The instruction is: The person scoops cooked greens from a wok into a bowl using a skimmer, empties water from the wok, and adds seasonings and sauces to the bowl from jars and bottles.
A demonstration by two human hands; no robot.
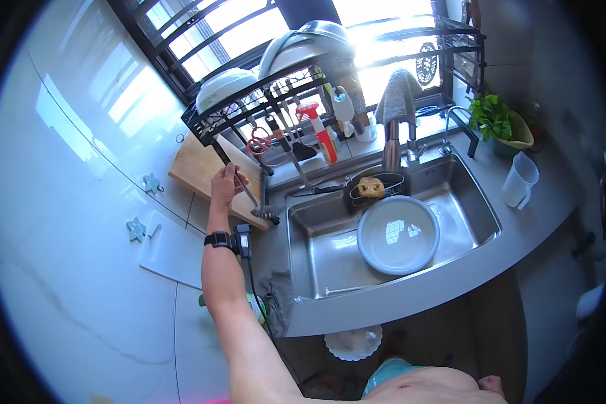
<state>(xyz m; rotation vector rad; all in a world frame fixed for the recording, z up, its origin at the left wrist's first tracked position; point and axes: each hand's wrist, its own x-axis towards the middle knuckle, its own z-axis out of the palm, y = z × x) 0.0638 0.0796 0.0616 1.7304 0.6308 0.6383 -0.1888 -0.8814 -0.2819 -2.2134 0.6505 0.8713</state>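
My left hand [227, 185] reaches to the left of the sink, its fingers closed around the handle of a dish brush. The dark brush head [266, 214] points down and to the right, close to the lower end of a wooden cutting board [195, 168]. This board leans against the tiled wall behind my hand. At the bottom edge shows a small part of what looks like my right hand [491, 385]; its fingers cannot be made out. A pale round basin [398, 236] stands in the steel sink [468, 236], away from both hands.
Above my left hand is a black dish rack [249, 101] with bowls, red scissors [258, 141] and hanging utensils. A spray bottle [326, 143] stands behind the sink. A sponge [370, 187] sits in a wire holder by the faucet [392, 148]. A clear jug [520, 180] stands right.
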